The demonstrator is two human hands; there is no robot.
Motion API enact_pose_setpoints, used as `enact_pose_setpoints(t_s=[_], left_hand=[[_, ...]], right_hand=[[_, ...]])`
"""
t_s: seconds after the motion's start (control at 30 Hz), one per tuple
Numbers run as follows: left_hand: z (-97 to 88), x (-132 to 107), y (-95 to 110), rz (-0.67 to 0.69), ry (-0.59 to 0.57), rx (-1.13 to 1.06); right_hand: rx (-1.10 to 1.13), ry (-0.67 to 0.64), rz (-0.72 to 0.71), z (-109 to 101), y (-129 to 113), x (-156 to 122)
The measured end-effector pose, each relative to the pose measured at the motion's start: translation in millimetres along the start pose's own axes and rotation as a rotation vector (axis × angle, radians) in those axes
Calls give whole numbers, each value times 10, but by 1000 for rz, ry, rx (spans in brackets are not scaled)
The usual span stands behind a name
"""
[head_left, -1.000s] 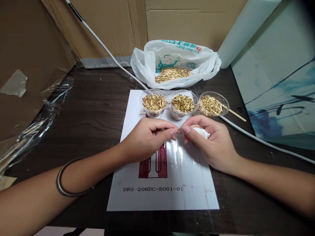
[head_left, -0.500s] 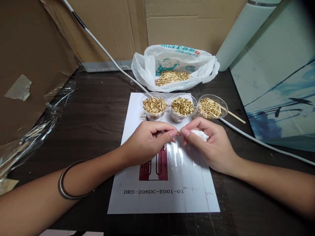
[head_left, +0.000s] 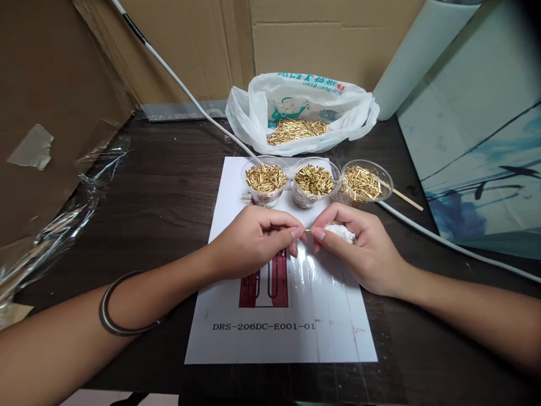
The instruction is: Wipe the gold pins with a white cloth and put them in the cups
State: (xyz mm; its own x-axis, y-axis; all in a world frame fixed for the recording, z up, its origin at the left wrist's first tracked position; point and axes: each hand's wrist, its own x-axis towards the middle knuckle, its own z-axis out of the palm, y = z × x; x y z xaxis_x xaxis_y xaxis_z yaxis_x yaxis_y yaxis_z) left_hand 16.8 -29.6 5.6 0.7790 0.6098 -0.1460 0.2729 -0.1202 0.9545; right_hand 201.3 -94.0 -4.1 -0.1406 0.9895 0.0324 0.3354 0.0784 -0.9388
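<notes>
A thin golden pin (head_left: 307,230) sits level in the air over the printed sheet (head_left: 338,338), bridging the two hands. The left hand (head_left: 262,239) pinches one end between thumb and forefinger; the right hand (head_left: 363,251) pinches the other end the same way, and a crumpled white wad (head_left: 340,232) is tucked against its palm. The piece is so small, and so covered by fingertips, that I cannot tell whether it is one part or two meeting end to end. A fingertip grip from both sides is probably chosen because so slight a thing leaves little else to hold.

Just beyond the hands stand three clear cups in a row: a left cup (head_left: 244,179), a middle cup (head_left: 307,201) and a right cup (head_left: 390,181), each with more golden pieces, too many to count. Their nearness seems meant for easy reach. One wooden stick (head_left: 408,199) pokes out beside the right cup. Behind the row, one white plastic bag (head_left: 240,121) gapes toward the person, holding a loose heap of similar pieces.

One bracelet (head_left: 105,316) circles the left forearm. All this is on one dark table (head_left: 169,203).
</notes>
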Motion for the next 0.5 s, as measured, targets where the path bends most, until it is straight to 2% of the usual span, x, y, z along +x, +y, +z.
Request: enact_pose_setpoints(t_s=[0.2, 0.5], left_hand=[[-53, 7, 0, 3, -58, 84], [-36, 17, 3, 8, -28, 116]], right_hand=[[-27, -60, 17, -24, 5, 0], [-87, -39, 10, 11, 42, -3]])
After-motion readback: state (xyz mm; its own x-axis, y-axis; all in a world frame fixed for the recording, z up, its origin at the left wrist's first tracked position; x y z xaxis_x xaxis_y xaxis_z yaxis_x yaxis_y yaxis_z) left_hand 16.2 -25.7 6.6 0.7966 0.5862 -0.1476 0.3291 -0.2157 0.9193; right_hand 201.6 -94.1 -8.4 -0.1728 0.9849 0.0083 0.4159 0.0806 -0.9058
